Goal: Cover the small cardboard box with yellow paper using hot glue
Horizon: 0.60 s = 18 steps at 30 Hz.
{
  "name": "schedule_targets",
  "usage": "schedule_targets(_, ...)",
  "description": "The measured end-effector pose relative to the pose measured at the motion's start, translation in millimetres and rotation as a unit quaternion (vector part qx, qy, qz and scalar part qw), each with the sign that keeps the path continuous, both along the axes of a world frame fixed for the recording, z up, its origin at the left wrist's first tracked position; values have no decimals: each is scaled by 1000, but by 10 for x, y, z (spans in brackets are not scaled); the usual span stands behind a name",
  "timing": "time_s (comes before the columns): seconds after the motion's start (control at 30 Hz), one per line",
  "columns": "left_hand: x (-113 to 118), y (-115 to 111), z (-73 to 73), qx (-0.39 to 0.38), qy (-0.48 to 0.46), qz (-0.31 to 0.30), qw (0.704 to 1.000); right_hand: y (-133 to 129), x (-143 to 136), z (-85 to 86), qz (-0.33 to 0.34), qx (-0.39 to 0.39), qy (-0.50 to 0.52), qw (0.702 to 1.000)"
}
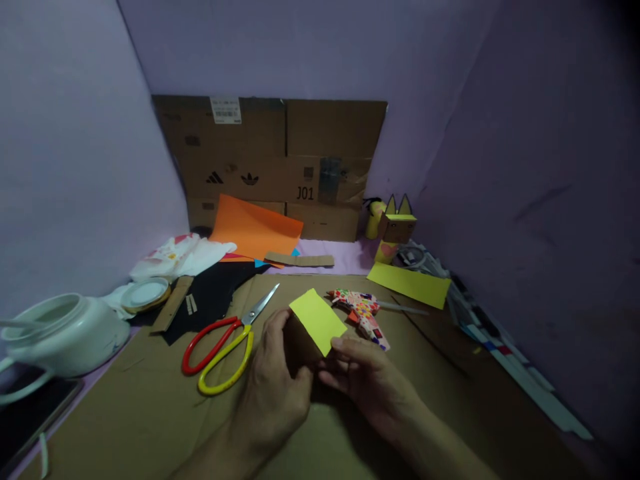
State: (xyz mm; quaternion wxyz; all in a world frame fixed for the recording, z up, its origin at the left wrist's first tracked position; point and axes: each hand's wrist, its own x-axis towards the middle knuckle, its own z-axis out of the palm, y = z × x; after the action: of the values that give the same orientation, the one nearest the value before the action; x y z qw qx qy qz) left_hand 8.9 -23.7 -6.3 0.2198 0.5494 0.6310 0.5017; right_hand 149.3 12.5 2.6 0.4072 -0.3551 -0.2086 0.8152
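Note:
A small brown cardboard box with a yellow paper top point(319, 320) is held above the cardboard mat. My left hand point(275, 380) is wrapped round its left side, the thumb at the near face. At the box's near right corner, my right hand point(370, 380) pinches the edge with thumb and fingers. Scissors point(245, 330) with one red and one yellow handle lie left of the box, blades partly apart. A patterned glue gun point(363, 313) rests just beyond it on the right. The box's underside is hidden.
Behind stand a cardboard panel point(250, 147), orange paper point(255, 230) and an eared cardboard figure point(397, 230). A yellow strip point(410, 285) lies at the right. A white teapot point(70, 333), a jar lid point(145, 293) and black paper point(215, 290) are on the left.

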Motion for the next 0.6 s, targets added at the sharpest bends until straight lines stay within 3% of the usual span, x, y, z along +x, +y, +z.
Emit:
schedule_targets(0.07, -24, 23, -21, -31, -5, -8, 999, -4, -1, 8, -2, -6, -3, 1000)
schedule_targets(0.33, -18, 59, -31, -10, -115, -42, 992, -24, 1, 66, -23, -8, -16, 1000)
schedule_targets(0.6, 17, 75, 53, -20, -111, -54, 992, -23, 18, 107, -16, -4, -28, 999)
